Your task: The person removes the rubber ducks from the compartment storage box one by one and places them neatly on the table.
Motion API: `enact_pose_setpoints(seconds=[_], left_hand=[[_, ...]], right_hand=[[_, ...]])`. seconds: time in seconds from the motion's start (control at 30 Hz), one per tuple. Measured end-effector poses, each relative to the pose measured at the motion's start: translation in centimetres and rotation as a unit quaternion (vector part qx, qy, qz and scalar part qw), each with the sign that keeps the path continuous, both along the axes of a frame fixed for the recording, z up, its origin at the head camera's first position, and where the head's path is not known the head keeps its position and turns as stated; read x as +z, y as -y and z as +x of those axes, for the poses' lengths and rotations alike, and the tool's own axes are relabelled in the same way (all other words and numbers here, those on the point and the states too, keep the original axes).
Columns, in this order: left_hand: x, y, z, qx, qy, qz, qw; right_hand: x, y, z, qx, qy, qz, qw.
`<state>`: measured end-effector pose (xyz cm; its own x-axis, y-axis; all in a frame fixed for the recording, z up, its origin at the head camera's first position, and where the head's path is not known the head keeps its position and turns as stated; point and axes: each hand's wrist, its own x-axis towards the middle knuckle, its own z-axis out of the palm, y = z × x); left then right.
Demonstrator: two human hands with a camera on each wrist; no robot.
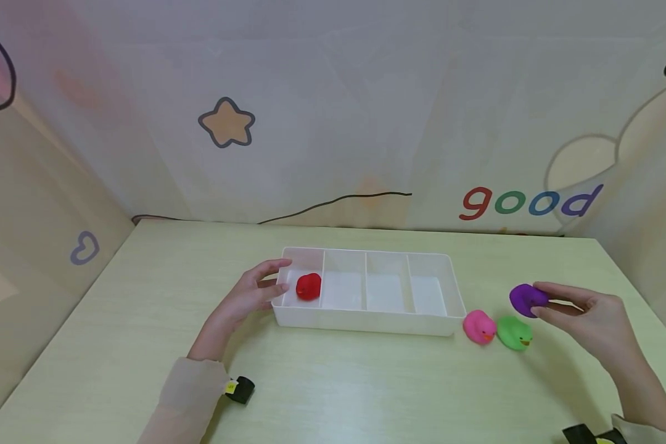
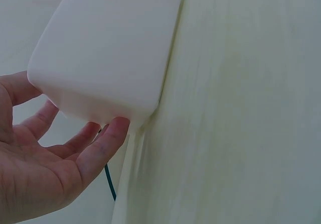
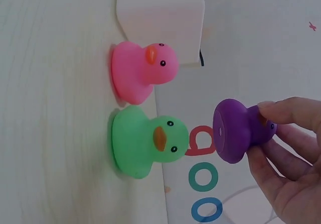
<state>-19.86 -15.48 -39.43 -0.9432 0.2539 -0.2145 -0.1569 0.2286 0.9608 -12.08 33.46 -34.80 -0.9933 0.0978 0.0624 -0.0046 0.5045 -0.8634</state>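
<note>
A white tray (image 1: 366,320) with a row of compartments stands on the table. My left hand (image 1: 252,293) holds its left end, with fingertips at the rim and against the end wall (image 2: 95,103). Inside the leftmost compartment lies a red toy (image 1: 308,287). My right hand (image 1: 594,314) pinches a purple rubber duck (image 3: 233,131) between thumb and fingers, raised above the table and tipped so its flat base shows. Below and left of it, a green rubber duck (image 1: 513,333) and a pink rubber duck (image 1: 480,327) sit side by side near the tray's right end.
The pale wooden table (image 1: 366,388) runs back to a printed cloth (image 1: 333,123) hanging behind it, and cloth also hangs at both sides. Black wrist devices are strapped on the left wrist (image 1: 240,390) and right wrist (image 1: 588,435).
</note>
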Motion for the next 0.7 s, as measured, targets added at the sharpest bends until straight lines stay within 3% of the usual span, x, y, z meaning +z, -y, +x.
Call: enact_pose_setpoints(seconds=[0.47, 0.7], left_hand=[[0.0, 0.0, 0.1, -0.001, 0.002, 0.003, 1.0000], [0.1, 0.0, 0.2, -0.001, 0.005, 0.005, 1.0000]], right_hand=[[-1.6, -2.8, 0.8, 0.009, -0.009, -0.015, 0.9998], [-3.8, -5.2, 0.4, 0.010, 0.014, 0.020, 0.9997]])
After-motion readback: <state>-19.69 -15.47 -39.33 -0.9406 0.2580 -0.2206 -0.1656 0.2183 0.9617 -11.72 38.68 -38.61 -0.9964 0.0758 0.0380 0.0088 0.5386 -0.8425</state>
